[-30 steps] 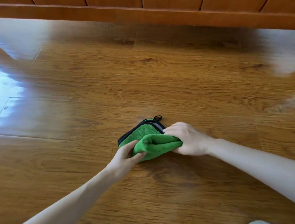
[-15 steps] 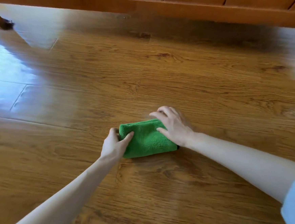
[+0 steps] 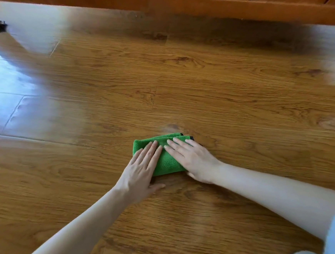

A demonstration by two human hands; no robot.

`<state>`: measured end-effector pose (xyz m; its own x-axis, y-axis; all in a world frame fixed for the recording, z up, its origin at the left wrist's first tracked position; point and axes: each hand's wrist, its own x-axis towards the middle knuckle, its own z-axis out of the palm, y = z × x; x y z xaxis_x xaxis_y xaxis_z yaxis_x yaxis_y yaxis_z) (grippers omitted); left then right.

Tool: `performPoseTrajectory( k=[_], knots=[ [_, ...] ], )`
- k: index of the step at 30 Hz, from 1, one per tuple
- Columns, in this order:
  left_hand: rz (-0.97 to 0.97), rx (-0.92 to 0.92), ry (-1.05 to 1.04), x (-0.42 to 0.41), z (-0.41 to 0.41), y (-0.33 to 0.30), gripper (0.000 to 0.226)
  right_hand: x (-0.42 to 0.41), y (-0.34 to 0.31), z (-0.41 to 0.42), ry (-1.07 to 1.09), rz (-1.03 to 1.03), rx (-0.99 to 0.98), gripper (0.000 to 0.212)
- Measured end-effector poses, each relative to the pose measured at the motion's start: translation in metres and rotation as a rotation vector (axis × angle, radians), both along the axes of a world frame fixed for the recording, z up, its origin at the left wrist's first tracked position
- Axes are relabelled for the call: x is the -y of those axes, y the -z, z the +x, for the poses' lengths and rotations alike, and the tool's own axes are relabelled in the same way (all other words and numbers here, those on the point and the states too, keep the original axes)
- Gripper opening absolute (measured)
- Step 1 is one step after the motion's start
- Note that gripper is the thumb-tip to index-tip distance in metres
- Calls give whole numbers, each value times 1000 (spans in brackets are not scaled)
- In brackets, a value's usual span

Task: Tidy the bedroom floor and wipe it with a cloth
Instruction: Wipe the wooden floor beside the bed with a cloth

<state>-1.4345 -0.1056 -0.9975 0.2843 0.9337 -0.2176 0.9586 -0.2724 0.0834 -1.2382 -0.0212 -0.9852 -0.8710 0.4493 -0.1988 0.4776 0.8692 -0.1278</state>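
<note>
Risk, slipping: your palms only press down on the folded green cloth (image 3: 166, 161); on a floor (image 3: 220, 94) this glossy, I judge a hard push toward 12 o'clock could send it skating out from under you.
Risk, unfolding: nothing pins the folds, so uneven pressure from either side may let the layers creep apart, and the dark trim at the cloth's 2 o'clock corner could drag.
Risk, reach: the wooden furniture base (image 3: 233, 7) runs along 12 o'clock, well apart from the cloth; a long stroke could bump your fingers on it.
Left hand (image 3: 141, 171): flat, fingers straight and together, resting on the cloth's 9 o'clock half, thumb on the floor.
Right hand (image 3: 192, 159): also flat and spread, fingers over the 3 o'clock half, gripping nothing.
Cloth position: lying on the floor, just below centre of view, under both hands.
Step, as I judge it: about to wipe.
</note>
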Motion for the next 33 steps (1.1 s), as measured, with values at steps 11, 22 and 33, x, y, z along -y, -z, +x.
performPoseTrajectory(
  k=[11, 22, 33],
  knots=[
    [87, 77, -19, -26, 34, -31, 106, -16, -22, 27, 423, -404, -365, 42],
    [240, 219, 25, -23, 32, -27, 78, 2, -36, 43, 502, -491, -440, 49],
    [355, 308, -18, -66, 15, -75, 71, -40, -109, 45, 441, -363, -484, 42]
  ],
)
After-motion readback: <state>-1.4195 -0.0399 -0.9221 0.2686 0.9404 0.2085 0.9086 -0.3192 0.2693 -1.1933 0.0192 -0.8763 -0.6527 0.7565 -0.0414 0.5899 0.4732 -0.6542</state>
